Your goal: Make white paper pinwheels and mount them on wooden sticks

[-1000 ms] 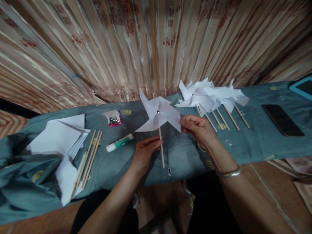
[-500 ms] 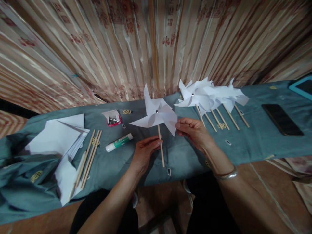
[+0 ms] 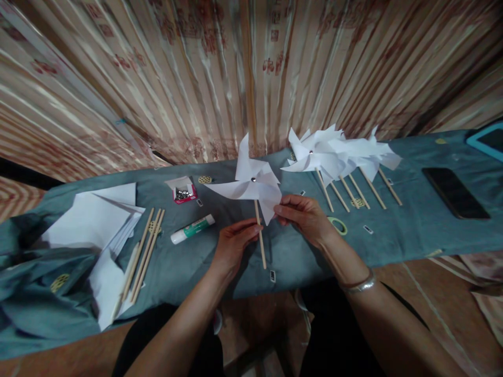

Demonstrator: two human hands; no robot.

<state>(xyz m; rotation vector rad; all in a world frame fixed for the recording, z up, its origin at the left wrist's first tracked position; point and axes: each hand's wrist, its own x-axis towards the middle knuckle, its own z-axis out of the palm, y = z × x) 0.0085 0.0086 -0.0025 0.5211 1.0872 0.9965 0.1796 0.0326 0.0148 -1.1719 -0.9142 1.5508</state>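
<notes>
A white paper pinwheel [image 3: 253, 180] with a silver pin at its centre stands upright in front of me, fixed to a thin wooden stick [image 3: 261, 246]. My left hand [image 3: 234, 243] is closed on that stick, pinching it below the blades between thumb and fingers. On the right side, my right hand [image 3: 301, 214] pinches the edge of the lower right blade. Part of the stick is hidden behind my left thumb. Left of my left hand lies a green and white glue stick [image 3: 192, 229]. Behind it sits a small open red box of metal pins [image 3: 184, 195].
Several finished pinwheels [image 3: 341, 152] lie overlapping at the back right. A phone [image 3: 456, 192] and a blue-edged device [image 3: 487, 141] rest farther right. A green tape ring [image 3: 338, 225] lies beside my right wrist. Wooden sticks [image 3: 145, 256] and white paper sheets [image 3: 90, 220] are at the left.
The pinwheel's blades have turned clockwise a little, as my right hand moved down and left with the blade. The tape ring has come into sight. My left hand stays on the stick.
</notes>
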